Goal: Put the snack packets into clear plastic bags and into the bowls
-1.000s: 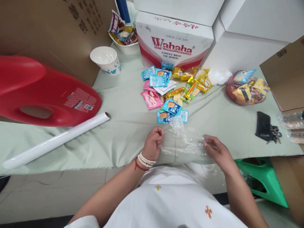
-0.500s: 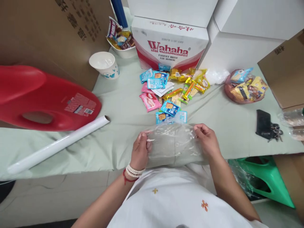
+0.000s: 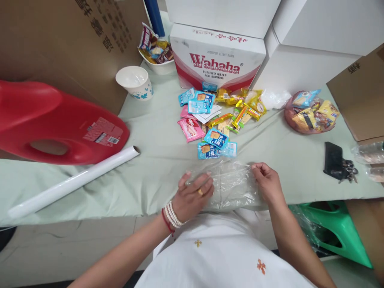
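A clear plastic bag (image 3: 229, 186) lies near the front edge of the table, between my hands. My left hand (image 3: 193, 196) rests palm down over the bag's left side, its fingers spread. With thumb and fingers pinched, my right hand (image 3: 267, 178) holds the bag's upper right corner. Just beyond the bag is a loose pile of wrapped snacks: blue packets (image 3: 216, 138), a pink packet (image 3: 191, 129) and yellow-wrapped bars (image 3: 240, 116).
Left are a red jug (image 3: 69, 116), a white roll (image 3: 75, 182) and a paper cup (image 3: 135, 82). A snack bowl (image 3: 159, 66) and a Wahaba-style water carton (image 3: 216, 60) stand behind. Rightward sit a reddish snack bowl (image 3: 312, 116) and keys with a black case (image 3: 334, 160).
My left hand has let go of the bag's left edge and moved right, opening flat over it. The bag has been lowered and lies flatter. My right hand keeps its pinch.
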Motion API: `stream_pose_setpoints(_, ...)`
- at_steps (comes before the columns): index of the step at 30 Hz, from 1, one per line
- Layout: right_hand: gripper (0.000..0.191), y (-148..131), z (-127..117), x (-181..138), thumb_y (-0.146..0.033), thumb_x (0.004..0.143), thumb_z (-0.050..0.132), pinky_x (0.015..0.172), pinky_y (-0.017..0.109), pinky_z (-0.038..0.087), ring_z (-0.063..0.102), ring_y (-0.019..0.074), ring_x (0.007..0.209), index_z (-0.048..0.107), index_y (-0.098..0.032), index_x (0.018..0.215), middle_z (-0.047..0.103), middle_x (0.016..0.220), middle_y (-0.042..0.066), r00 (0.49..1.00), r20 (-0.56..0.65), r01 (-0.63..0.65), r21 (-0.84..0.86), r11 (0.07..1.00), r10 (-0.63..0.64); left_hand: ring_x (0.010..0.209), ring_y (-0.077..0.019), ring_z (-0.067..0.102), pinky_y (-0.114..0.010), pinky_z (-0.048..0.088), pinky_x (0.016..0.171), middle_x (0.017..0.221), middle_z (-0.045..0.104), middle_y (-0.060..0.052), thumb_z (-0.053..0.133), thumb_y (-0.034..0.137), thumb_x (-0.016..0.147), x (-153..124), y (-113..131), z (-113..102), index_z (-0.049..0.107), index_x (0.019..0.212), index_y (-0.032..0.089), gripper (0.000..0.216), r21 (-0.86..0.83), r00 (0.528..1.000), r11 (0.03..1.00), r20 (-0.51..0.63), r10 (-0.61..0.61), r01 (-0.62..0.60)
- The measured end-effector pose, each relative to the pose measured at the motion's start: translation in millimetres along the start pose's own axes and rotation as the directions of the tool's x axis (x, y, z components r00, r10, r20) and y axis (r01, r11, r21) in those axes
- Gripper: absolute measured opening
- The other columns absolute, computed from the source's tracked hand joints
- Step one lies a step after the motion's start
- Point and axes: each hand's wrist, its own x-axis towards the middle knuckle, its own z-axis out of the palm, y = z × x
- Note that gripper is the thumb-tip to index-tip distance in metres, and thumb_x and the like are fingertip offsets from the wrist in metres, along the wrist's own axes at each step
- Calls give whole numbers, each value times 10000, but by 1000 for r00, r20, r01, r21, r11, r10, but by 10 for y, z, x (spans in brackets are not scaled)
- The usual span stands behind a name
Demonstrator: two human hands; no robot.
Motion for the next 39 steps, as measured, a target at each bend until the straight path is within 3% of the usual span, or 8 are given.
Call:
stream_pose_setpoints(6, 375, 199, -524, 95, -589, 792, 650, 565, 298, 358, 483, 173, 559, 701, -218, 771, 591, 616, 8, 990, 139, 90, -421, 902, -34, 1516, -389, 381, -806, -59, 1163, 1580, 505, -160, 481, 384, 1023, 191, -88, 34, 539, 1492, 290, 482, 192, 981, 964, 18, -193, 186)
stream_pose_setpoints(10, 347, -277, -472, 310, -534, 894, 561, 706, 367, 448, 600, 233, 716, 731, -231, 888, 689, 839, 80, 924, 88, 341, -630, 698, -372, 1549, -390, 318, -787, -3, 1196, 1642, 403, -168, 484, 433, 1008, 77, -16, 107, 461, 1562, 277, 576, 245, 974, 950, 74, -216, 192)
stream_pose_setpoints(12, 326, -690, -78, 389, -476, 973, 507, 784, 370, 471, 650, 251, 845, 730, -238, 957, 719, 949, 96, 861, 241, 493, -615, 615, -448, 1553, -389, 313, -786, 25, 1201, 1647, 396, -164, 478, 432, 1009, 47, 19, 129, 452, 1568, 275, 582, 260, 970, 944, 76, -229, 203)
stream_pose_setpoints(16, 401, -1384, 1168, 455, -515, 1013, 509, 824, 381, 502, 683, 304, 986, 706, -198, 1160, 695, 1175, 159, 816, 462, 576, -702, 418, -348, 1556, -375, 310, -775, 43, 1212, 1653, 390, -153, 460, 442, 1019, 53, 30, 125, 453, 1566, 269, 574, 266, 973, 945, 74, -218, 191)
stream_pose_setpoints(21, 689, -1559, 2227, 560, -536, 949, 645, 904, 411, 542, 651, 348, 1153, 533, -41, 1414, 564, 1373, 277, 819, 495, 568, -769, 294, -289, 1546, -363, 331, -776, 50, 1217, 1646, 412, -138, 442, 445, 1030, 49, 15, 103, 470, 1552, 261, 554, 249, 975, 950, 64, -213, 191)
stream_pose_setpoints(30, 561, -1529, 1881, 750, -395, 905, 690, 906, 434, 557, 675, 350, 1131, 547, -151, 1390, 468, 1423, 226, 849, 513, 527, -808, 263, -125, 1561, -324, 307, -732, 30, 1248, 1644, 425, -110, 445, 516, 1031, 33, -16, 71, 494, 1520, 257, 556, 141, 979, 969, 17, -205, 201)
stream_pose_setpoints(34, 646, -1572, 1957, 757, -552, 922, 658, 935, 463, 544, 652, 360, 1172, 509, -181, 1430, 495, 1426, 209, 856, 495, 516, -827, 223, -147, 1561, -310, 303, -719, 24, 1257, 1639, 441, -90, 459, 515, 1028, 25, -41, 71, 497, 1512, 259, 549, 123, 981, 974, 19, -194, 190)
stream_pose_setpoints(39, 628, -1633, 2050, 791, -486, 874, 698, 912, 417, 543, 661, 347, 1138, 555, -128, 1370, 523, 1387, 232, 878, 475, 479, -863, 163, -61, 1556, -312, 308, -701, 17, 1268, 1627, 459, -99, 471, 514, 1023, 16, -68, 80, 513, 1502, 252, 547, 138, 985, 975, -3, -174, 173)
